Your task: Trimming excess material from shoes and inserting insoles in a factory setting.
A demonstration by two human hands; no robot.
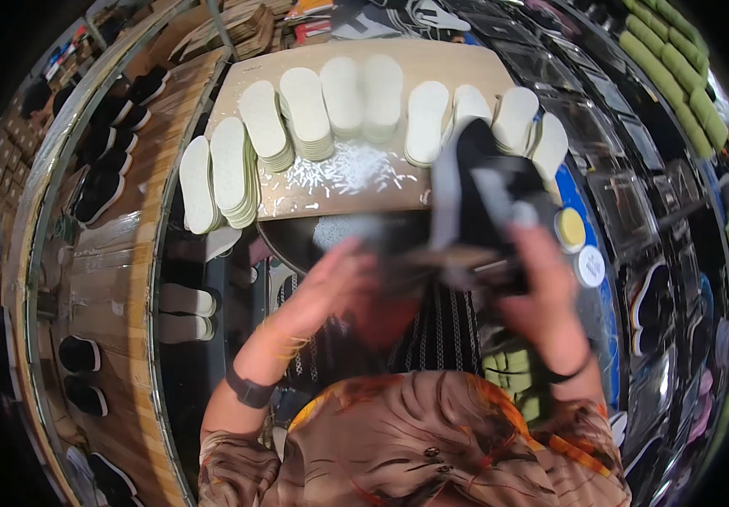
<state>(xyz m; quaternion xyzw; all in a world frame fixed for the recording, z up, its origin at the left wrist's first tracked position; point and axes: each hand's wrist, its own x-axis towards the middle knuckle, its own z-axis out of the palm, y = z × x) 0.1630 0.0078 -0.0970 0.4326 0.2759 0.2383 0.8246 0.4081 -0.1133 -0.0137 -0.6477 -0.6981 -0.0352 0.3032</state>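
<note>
My right hand [542,275], blurred by motion, grips a black shoe [474,182] with a pale sole; it is tilted over the table's front right part. More dark shape blurs beneath it, perhaps a second shoe. My left hand [339,275] is in front of the table edge, above a dark basin [284,245] with white bits in it. Its fingers are smeared, so what they touch is unclear. Several stacks of off-white insoles [303,106] stand in an arc on the wooden table [381,196]. White scraps [356,169] lie inside the arc.
On the left, a wooden rack [128,279] holds several black shoes. A yellow round tub [569,230] and a white round lid [590,266] sit on the blue surface at right. Beyond are trays in plastic [626,194] and green rolls [660,72].
</note>
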